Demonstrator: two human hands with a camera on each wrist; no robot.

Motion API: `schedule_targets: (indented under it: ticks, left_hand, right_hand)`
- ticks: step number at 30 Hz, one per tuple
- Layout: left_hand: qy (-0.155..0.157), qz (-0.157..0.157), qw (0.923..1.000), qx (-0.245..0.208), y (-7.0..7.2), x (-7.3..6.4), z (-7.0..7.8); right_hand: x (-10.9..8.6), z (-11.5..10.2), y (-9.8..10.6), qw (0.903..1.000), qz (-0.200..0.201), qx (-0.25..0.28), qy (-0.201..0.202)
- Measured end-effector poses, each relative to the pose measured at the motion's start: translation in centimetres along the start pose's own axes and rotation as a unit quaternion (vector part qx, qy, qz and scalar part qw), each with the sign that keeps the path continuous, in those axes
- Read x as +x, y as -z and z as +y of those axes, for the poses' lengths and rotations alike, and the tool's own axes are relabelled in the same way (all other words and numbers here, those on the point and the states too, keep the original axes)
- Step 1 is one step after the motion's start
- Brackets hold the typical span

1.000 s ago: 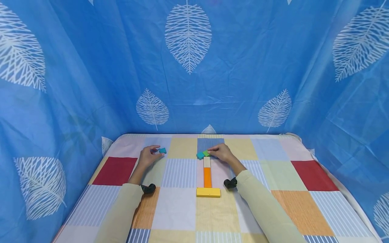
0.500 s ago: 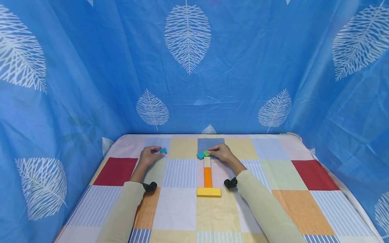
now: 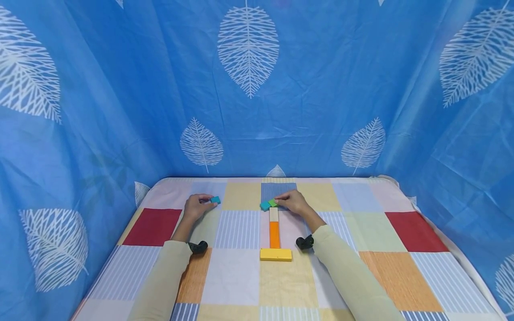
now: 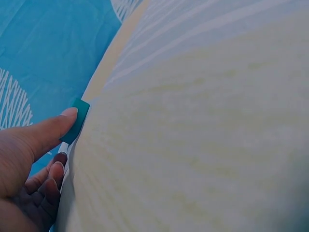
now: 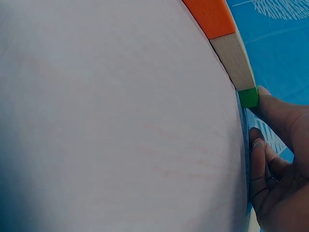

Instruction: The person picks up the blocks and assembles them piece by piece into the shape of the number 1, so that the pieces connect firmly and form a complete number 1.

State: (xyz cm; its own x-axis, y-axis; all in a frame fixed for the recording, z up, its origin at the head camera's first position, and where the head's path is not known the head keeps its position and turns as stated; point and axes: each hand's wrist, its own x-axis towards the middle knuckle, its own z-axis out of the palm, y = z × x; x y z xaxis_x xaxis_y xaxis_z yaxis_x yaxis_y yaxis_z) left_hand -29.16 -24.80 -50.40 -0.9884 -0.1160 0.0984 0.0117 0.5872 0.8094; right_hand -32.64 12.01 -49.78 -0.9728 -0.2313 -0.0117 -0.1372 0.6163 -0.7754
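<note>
In the head view, my left hand [image 3: 196,206] pinches a small teal block [image 3: 215,199] at the far left of the cloth. The left wrist view shows the thumb pressed on that block's side [image 4: 77,121], with the other fingers partly hidden. My right hand [image 3: 294,201] holds a small green block [image 3: 272,203] between thumb and fingertips. This green block [image 5: 248,98] touches the end of a plain wooden block [image 3: 273,214] in the right wrist view. Beside it lies another teal block [image 3: 265,205]. An orange block [image 3: 274,234] continues the column toward a yellow block [image 3: 275,254] lying crosswise.
A patchwork cloth [image 3: 230,276] covers the table. Blue curtains with white leaf prints [image 3: 249,133] hang behind it and at both sides. A black wrist device [image 3: 198,247] sits at the left cuff, and another black device [image 3: 304,242] at the right.
</note>
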Motion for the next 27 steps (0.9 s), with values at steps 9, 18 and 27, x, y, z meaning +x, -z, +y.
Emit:
schedule_targets:
  ticks: [9,18,27]
  left_hand:
    - [0.005,-0.007,1.0,0.002,-0.2,0.0,0.0]
    - [-0.015,-0.017,0.9994,-0.026,0.0,-0.1,0.7]
    - [-0.022,-0.014,0.9991,-0.034,0.2,-0.3,1.2]
  right_hand:
    - [0.3,0.4,0.0,1.0,-0.005,-0.007,0.003]
    - [0.2,0.2,0.2,0.9998,-0.007,-0.009,0.015]
    - [0.2,0.4,0.1,0.9998,-0.007,-0.008,0.015]
